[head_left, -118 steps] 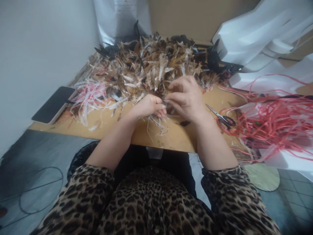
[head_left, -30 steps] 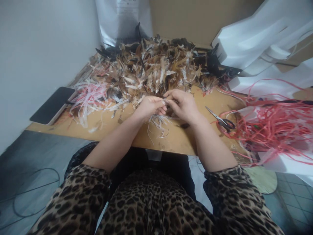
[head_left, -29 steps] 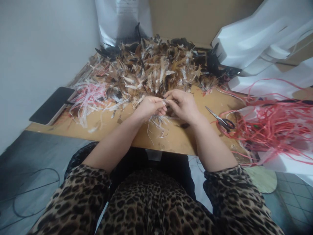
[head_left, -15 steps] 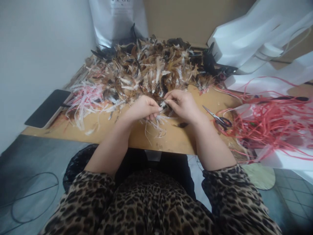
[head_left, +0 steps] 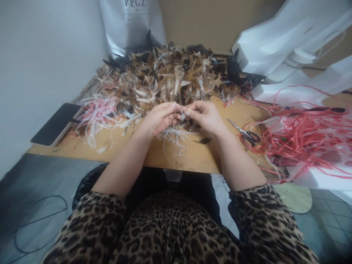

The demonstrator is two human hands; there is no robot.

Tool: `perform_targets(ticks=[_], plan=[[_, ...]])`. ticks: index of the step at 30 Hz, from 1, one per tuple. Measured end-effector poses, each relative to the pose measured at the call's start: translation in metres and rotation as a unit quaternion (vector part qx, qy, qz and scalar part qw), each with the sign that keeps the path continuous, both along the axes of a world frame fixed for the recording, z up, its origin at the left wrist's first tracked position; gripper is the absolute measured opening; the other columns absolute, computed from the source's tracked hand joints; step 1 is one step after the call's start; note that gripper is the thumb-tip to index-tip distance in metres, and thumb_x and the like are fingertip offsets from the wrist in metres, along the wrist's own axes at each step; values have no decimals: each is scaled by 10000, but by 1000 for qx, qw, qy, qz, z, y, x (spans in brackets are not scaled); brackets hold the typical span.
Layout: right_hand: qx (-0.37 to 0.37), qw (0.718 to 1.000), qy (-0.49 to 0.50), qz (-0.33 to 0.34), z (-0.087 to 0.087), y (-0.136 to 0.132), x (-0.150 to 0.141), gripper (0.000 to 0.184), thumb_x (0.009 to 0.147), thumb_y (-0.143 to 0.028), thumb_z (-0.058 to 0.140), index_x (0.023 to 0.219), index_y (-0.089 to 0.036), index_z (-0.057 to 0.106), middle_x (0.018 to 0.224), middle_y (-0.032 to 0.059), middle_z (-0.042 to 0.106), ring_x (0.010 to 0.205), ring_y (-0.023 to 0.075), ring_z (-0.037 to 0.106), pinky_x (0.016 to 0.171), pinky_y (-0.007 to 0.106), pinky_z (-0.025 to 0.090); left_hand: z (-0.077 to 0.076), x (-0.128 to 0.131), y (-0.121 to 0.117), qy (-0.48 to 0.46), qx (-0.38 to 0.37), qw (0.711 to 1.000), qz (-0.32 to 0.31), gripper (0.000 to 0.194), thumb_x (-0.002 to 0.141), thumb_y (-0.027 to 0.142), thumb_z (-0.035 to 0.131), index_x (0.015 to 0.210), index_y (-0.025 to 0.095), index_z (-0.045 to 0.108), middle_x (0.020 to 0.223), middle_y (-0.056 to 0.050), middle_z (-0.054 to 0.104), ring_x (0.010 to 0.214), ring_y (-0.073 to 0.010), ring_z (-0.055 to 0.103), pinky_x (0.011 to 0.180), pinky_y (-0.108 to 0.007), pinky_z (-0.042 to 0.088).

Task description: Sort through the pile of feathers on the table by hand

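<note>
My left hand (head_left: 162,118) and my right hand (head_left: 205,116) meet fingertip to fingertip just in front of the feather pile (head_left: 176,75). The right thumb and index finger are pinched together on a small pale feather (head_left: 183,116), mostly hidden by the fingers. Against it press the left thumb and index fingertips, while the other left fingers curl loosely below. Under the hands lies a small bunch of thin white strands (head_left: 176,136) on the tabletop. A single dark feather (head_left: 205,140) rests near the right wrist.
Scissors (head_left: 244,132) lie right of my right forearm, beside a heap of red strips (head_left: 308,141). On the left are a phone (head_left: 56,124) and a pink-and-white strand pile (head_left: 97,112). Behind stand a white bag (head_left: 134,25) and white foam-like pieces (head_left: 264,44).
My left hand has turned and lifted slightly, its thumb and fingertips moving up against the right fingertips. The right hand stays nearly in place. The view has shifted slightly.
</note>
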State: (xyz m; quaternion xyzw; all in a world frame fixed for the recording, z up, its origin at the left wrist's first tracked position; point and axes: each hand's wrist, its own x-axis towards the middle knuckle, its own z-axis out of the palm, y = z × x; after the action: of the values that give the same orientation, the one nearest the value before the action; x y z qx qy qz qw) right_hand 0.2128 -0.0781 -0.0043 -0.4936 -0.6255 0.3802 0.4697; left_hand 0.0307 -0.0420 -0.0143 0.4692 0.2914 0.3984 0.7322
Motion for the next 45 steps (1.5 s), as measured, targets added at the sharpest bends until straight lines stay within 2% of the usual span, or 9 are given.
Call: perform_targets(ticks=[4,8,14,23,29,32,35,40,45], plan=[[-33,998,25,37,2,-3,-3,317,704,-468,779,722,-171,668,673,22,680,625,125,587,621,283,489,-1,-1,4,-46,-57,997,-19,109,877,227,647,868,135,706,789,-42,728,584,-64,646,536,-163,505],[-50,997,37,56,0,-2,-3,369,691,-506,795,742,-165,661,677,24,688,629,118,605,633,276,508,-2,0,3,-44,-57,997,-15,80,851,151,664,841,93,717,706,-43,711,578,-54,649,586,-147,527],[-67,993,81,55,-1,-1,-3,406,665,-514,822,733,-162,630,721,38,713,676,122,652,677,272,546,-5,-1,2,-52,-26,998,-9,101,753,94,738,854,96,741,691,-36,719,630,-70,679,667,-164,554],[-64,992,105,34,-6,1,-4,383,672,-506,816,730,-180,623,692,12,704,654,120,648,666,271,540,-7,-1,1,-12,32,999,-1,124,736,166,769,850,118,753,714,-34,725,600,-70,659,609,-170,541],[8,999,37,10,-14,6,-4,300,726,-439,778,726,-172,642,770,34,719,714,141,644,714,311,528,-7,4,1,-2,101,991,83,150,737,187,764,875,134,739,773,-39,741,645,-80,674,622,-189,543],[45,998,-17,-34,-17,7,-9,237,747,-378,755,705,-172,644,771,30,717,702,139,625,691,301,504,-5,7,-4,40,173,975,137,143,735,194,765,864,139,738,779,-42,744,655,-95,679,623,-210,548],[45,996,-28,-76,-20,9,-15,190,749,-323,736,682,-178,634,678,9,683,615,124,582,614,281,469,-5,11,-12,70,249,953,159,121,745,199,759,854,148,747,777,-40,743,674,-107,685,661,-234,565],[15,990,88,-108,-22,15,-16,134,716,-268,733,676,-185,637,644,-3,677,596,119,598,596,270,493,-16,16,-17,72,386,907,150,113,816,196,691,898,175,765,911,-62,758,805,-138,717,769,-284,591],[-46,965,232,-112,-20,18,-11,284,621,-368,839,681,-186,630,621,-14,669,553,106,592,583,265,518,-21,16,-16,134,496,845,147,174,869,155,626,970,183,765,978,-72,770,947,-159,719,883,-318,581]])
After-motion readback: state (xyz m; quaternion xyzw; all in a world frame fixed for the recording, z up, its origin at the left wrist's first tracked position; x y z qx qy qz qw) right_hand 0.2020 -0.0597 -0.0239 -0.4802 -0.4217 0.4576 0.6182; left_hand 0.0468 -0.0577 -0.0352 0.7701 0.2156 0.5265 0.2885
